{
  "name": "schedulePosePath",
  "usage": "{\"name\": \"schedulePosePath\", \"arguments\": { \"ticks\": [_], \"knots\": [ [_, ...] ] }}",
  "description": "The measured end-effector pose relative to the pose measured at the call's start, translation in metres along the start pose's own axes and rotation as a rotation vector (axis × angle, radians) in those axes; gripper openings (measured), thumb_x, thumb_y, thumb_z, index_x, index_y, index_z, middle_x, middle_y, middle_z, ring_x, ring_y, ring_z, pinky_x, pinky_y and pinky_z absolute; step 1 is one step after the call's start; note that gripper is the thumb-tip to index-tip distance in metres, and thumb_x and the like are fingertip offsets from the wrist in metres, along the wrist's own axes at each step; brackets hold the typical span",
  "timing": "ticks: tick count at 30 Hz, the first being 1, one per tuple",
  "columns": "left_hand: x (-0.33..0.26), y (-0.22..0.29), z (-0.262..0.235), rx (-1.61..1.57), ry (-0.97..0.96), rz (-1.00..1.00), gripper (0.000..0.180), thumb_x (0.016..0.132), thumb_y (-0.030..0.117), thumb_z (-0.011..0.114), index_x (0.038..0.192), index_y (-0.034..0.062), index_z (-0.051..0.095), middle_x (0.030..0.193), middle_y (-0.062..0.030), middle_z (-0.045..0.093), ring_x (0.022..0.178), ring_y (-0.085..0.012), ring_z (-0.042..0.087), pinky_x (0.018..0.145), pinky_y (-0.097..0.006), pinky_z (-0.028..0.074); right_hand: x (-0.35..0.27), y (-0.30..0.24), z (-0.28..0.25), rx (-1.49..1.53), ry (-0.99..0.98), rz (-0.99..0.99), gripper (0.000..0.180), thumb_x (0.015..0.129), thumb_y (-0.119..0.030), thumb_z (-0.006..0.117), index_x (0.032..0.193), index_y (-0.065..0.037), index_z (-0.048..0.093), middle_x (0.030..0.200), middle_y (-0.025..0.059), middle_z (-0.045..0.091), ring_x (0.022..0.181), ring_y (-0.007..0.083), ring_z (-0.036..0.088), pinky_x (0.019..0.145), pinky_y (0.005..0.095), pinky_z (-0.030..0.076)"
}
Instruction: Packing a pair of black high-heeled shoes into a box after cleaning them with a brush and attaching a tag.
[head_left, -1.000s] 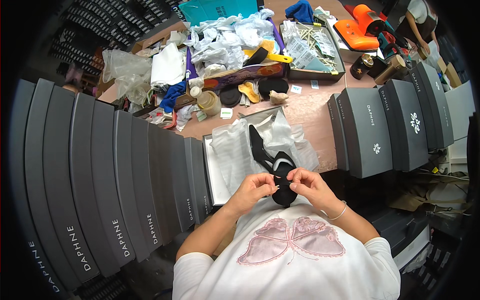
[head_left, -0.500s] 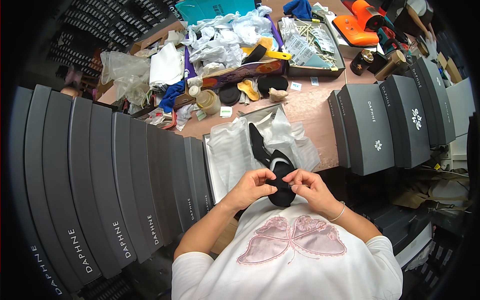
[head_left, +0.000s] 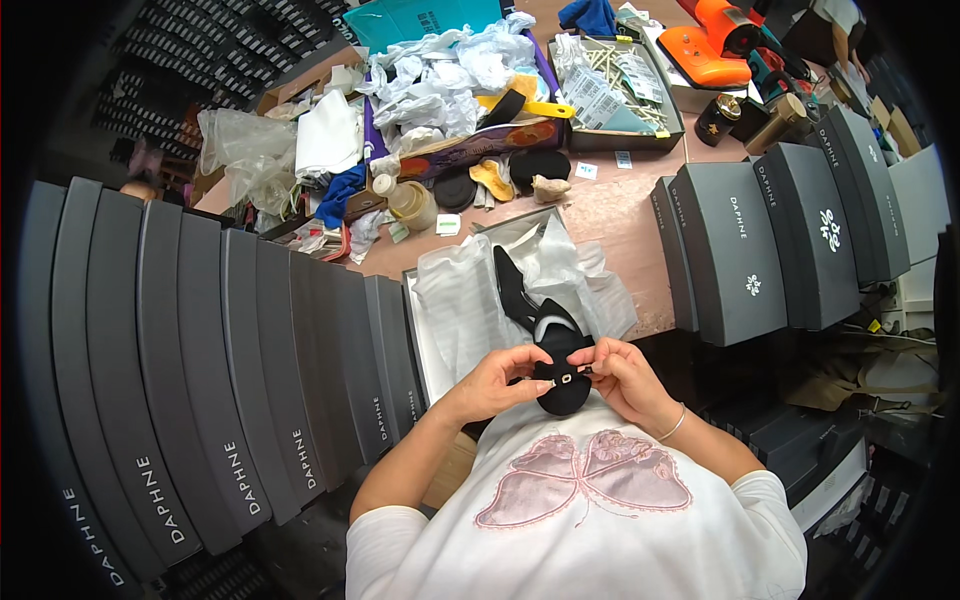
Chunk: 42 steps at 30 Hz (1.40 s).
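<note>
Since half a second ago, a pale, squarish buckle (head_left: 566, 379) is appearing between the fingertips on the black shoe (head_left: 563, 403), toe toward the shirt (head_left: 420, 555). Left hand (head_left: 495, 383) and right hand (head_left: 632, 382) are gripping its matte trim. Its pointed mate (head_left: 510, 285) is lying in crinkly tissue (head_left: 455, 290); buckle work is seemingly continuing.

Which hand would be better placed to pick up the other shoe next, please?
Probably the left hand: the other shoe lies nearly straight ahead of it, farther from the right hand.
</note>
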<state>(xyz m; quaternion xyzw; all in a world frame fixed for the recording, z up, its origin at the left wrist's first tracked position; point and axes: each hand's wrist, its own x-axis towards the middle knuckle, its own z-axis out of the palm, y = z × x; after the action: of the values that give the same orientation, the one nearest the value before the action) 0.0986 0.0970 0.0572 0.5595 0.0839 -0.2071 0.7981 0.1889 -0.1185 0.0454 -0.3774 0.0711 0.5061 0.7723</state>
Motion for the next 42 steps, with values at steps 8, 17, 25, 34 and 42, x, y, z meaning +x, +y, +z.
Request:
{"name": "schedulePosePath", "arguments": {
  "ticks": [8, 17, 25, 34, 42],
  "knots": [
    [-0.004, -0.004, -0.002, 0.13, 0.034, -0.09, 0.023, 0.09, 0.005, 0.06, 0.112, 0.0, 0.06, 0.094, 0.0019, 0.058, 0.079, -0.0031, 0.051, 0.066, -0.019, 0.042, -0.007, 0.003, 0.003, -0.09, -0.04, -0.057, 0.011, 0.085, 0.001, 0.053, 0.078, -0.007, 0.052, 0.11, 0.0143, 0.062, 0.09, 0.0117, 0.06, 0.086, 0.026, 0.048],
    [-0.001, -0.006, 0.007, -0.01, 0.011, 0.049, 0.025, 0.09, 0.011, 0.066, 0.111, -0.0028, 0.063, 0.096, 0.0, 0.058, 0.085, -0.0059, 0.054, 0.073, -0.021, 0.045, -0.005, 0.014, -0.015, 0.099, -0.019, -0.064, 0.009, 0.089, -0.003, 0.049, 0.082, -0.007, 0.051, 0.107, 0.0146, 0.063, 0.092, 0.0182, 0.063, 0.086, 0.0315, 0.051],
    [-0.005, -0.01, 0.007, -0.081, 0.038, -0.047, 0.029, 0.089, 0.008, 0.066, 0.116, -0.0006, 0.06, 0.099, 0.0015, 0.062, 0.085, -0.0043, 0.055, 0.072, -0.019, 0.045, -0.004, 0.014, -0.021, 0.181, -0.013, -0.009, 0.009, 0.09, -0.003, 0.047, 0.084, -0.006, 0.052, 0.109, 0.0153, 0.063, 0.091, 0.023, 0.066, 0.087, 0.0357, 0.052],
    [-0.01, -0.006, 0.004, -0.142, -0.039, -0.037, 0.034, 0.089, 0.004, 0.063, 0.122, -0.0004, 0.058, 0.104, -0.0012, 0.063, 0.091, -0.0067, 0.057, 0.078, -0.021, 0.047, -0.01, -0.003, -0.008, -0.458, -0.099, -0.191, 0.023, 0.088, -0.004, 0.055, 0.11, -0.003, 0.06, 0.117, 0.0141, 0.061, 0.097, 0.0218, 0.065, 0.089, 0.0317, 0.05],
    [-0.006, -0.01, 0.005, -0.16, -0.039, -0.002, 0.028, 0.088, 0.003, 0.063, 0.116, -0.0007, 0.061, 0.103, -0.0023, 0.064, 0.09, -0.0066, 0.057, 0.078, -0.021, 0.047, -0.016, -0.014, 0.024, -1.167, -0.057, -0.486, 0.029, 0.082, -0.018, 0.073, 0.098, 0.001, 0.059, 0.093, 0.0134, 0.062, 0.08, 0.0235, 0.064, 0.071, 0.0316, 0.051]
  ]
}}
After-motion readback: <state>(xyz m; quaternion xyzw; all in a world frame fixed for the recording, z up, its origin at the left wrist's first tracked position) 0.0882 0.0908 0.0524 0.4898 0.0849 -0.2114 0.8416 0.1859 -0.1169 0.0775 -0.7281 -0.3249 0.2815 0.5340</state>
